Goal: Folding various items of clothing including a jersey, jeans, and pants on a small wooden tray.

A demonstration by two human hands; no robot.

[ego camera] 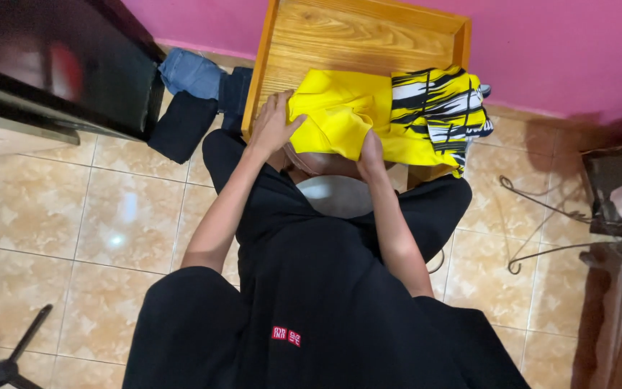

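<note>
Yellow cloth, a folded garment point(340, 119), lies at the near end of a wooden drawer point(368, 32) set on the tiled floor point(52, 209), just beside a black, white and yellow patterned garment point(440, 108). The left hand point(271, 130) presses flat on its left edge with fingers spread, while the right hand point(370, 155) pinches its lower edge. Since the cloth overhangs the drawer's front, a loose pinch would likely let the fold slump open onto the person's lap.
</note>
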